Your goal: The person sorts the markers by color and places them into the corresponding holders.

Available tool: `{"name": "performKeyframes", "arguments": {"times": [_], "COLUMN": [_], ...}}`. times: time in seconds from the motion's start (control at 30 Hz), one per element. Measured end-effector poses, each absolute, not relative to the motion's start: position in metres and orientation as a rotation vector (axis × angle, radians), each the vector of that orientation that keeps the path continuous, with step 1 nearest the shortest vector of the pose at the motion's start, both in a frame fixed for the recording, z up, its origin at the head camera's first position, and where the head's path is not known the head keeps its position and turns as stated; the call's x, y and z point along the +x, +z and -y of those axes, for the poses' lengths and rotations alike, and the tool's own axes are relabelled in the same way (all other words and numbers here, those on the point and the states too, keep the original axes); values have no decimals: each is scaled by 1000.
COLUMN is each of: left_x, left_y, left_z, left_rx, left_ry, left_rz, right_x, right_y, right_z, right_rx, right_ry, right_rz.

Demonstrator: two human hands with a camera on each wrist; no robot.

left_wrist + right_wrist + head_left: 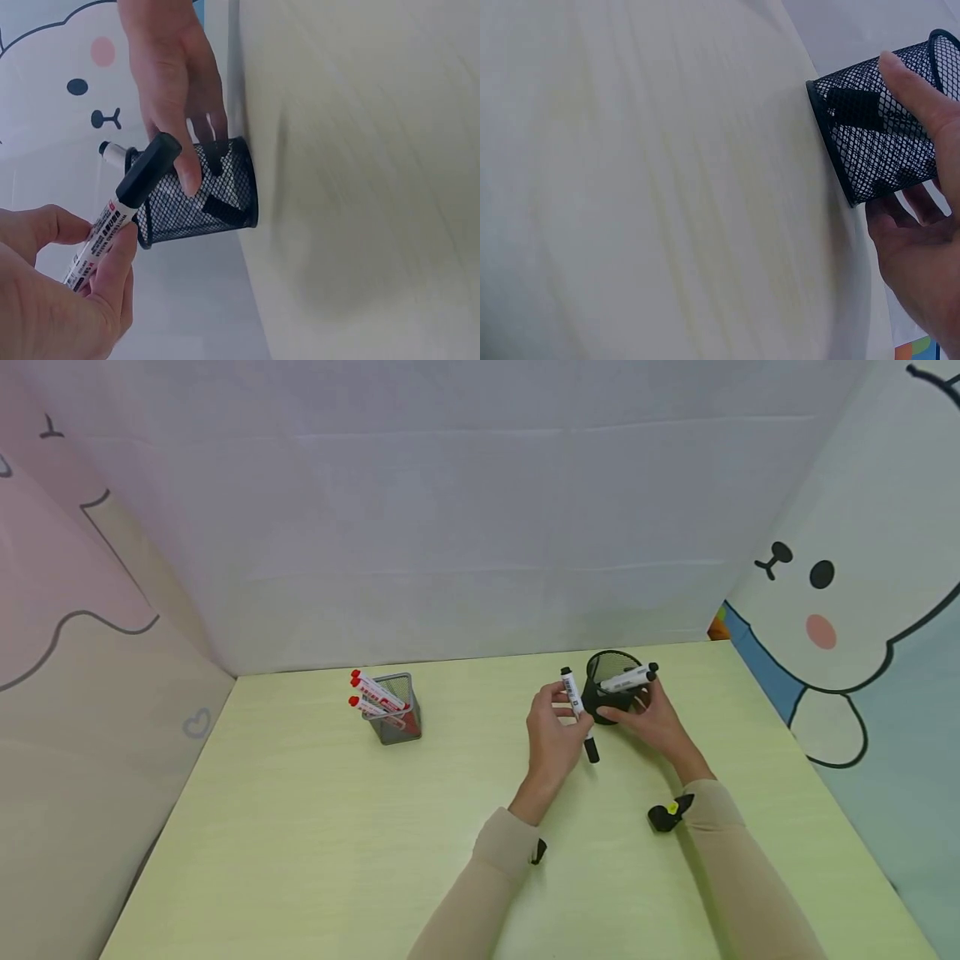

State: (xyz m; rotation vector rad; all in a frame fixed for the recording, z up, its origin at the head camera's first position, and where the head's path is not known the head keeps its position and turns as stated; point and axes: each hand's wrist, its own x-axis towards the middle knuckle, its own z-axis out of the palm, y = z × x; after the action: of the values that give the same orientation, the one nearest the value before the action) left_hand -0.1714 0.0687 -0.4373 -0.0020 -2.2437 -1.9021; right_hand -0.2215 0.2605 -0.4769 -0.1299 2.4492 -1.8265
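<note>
A white whiteboard marker (573, 692) with black ends is pinched between the thumb and fingers of my left hand (553, 742). It slants, with its longer black cap (150, 171) pointing down and toward the cup in the left wrist view. Beside it, my right hand (660, 727) grips a round black mesh pen cup (851, 154), thumb on the near side and fingers around the far side. White markers (628, 679) with black ends lean in that cup, sticking out to the right. How many there are, I cannot tell. The cup's base appears at the tabletop.
To the left on the pale yellow table (300, 827) stands a square grey mesh pen holder (401, 737), with several red-capped markers (381, 693) leaning out leftward. A white cloth wall (450, 527) rises behind the table's back edge. Printed panels flank both sides.
</note>
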Motion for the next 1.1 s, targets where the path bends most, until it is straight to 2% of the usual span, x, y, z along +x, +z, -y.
{"name": "performKeyframes", "arguments": {"times": [0.23, 0.67, 1.1], "left_x": [-182, -200, -213], "left_y": [-432, -418, -411], "left_z": [-68, -64, -68], "left_rx": [-61, -212, -431], "left_ry": [-1907, -1829, -1701], "left_rz": [2156, 2077, 2025], "right_x": [-231, -227, -232], "right_y": [-500, -487, -503], "right_z": [-268, -265, -269], "right_rx": [-140, -117, -180], "right_ry": [-1830, -1844, -1853], "right_rz": [-2484, -2426, -2478]}}
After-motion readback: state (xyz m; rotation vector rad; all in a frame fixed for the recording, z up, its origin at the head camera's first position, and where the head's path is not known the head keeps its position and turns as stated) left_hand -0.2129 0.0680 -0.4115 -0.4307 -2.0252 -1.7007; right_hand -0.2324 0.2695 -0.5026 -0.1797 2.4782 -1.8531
